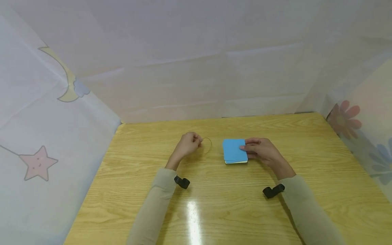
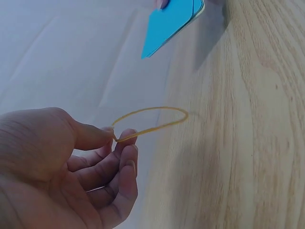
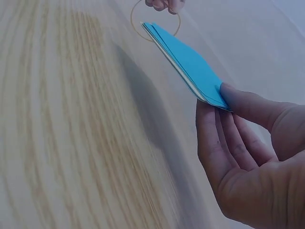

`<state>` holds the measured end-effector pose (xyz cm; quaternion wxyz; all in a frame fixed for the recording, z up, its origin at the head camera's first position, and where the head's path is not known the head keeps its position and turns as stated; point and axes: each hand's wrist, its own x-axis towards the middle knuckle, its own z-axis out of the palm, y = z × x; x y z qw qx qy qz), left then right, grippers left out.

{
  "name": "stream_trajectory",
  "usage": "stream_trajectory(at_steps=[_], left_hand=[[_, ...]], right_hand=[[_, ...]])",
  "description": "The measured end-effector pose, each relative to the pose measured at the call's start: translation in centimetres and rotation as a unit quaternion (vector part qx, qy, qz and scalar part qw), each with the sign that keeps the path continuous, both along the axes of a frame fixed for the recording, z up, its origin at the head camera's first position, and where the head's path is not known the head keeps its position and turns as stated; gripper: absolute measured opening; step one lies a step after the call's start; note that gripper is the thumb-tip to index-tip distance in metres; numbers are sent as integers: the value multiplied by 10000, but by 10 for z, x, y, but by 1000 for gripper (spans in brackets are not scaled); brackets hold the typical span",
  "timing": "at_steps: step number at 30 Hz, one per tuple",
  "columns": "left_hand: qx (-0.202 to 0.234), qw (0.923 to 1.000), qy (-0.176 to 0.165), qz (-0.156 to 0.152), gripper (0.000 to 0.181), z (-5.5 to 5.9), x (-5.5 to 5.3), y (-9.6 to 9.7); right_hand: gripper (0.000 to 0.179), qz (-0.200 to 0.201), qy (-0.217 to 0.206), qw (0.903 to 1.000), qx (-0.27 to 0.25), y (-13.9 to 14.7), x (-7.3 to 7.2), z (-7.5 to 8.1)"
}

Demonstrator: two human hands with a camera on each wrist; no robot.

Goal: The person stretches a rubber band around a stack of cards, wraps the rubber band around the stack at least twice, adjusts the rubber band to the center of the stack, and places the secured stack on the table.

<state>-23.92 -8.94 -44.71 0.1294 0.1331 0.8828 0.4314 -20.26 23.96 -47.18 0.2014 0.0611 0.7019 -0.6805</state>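
1. The blue card stack [image 1: 234, 150] is held above the table [image 1: 226, 211], pinched at its right edge by the right hand [image 1: 263, 150].
2. Left of it, apart, the yellow loop [image 2: 155, 129] extends rightward from the left hand [image 1: 189, 144], which pinches its left end.

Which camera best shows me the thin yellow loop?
The left wrist view: the yellow loop shows large and nearly whole, pinched by the left hand. The head view shows it small and faint; the right wrist view, partly hidden behind the blue stack.
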Motion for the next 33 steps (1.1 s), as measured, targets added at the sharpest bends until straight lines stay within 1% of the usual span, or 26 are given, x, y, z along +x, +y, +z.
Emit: stream_trajectory(at_steps=[5, 9, 12, 17, 23, 30, 33], left_hand=[[132, 9999, 6, 14, 28, 2, -1, 3], [159, 9998, 58, -41, 28, 3, 0, 8], [151, 9997, 134, -146, 28, 5, 1, 13], [151, 9988, 227, -398, 29, 8, 4, 21], [77, 9979, 309, -555, 22, 9, 6, 28], [33, 9971, 348, -679, 20, 6, 9, 30], [13, 9962, 407, -764, 20, 7, 12, 31]], right_hand=[[42, -27, -52, 10000, -16, -6, 1, 0], [48, 35, -57, 10000, 40, -16, 1, 0], [54, 128, -92, 9999, 42, -25, 0, -1], [57, 90, -202, 9997, -79, -37, -4, -5], [56, -40, -229, 9994, -268, -43, -7, -8], [41, -185, -206, 9990, -354, -45, -8, -8], [41, -237, -114, 9990, -352, -45, -9, -6]])
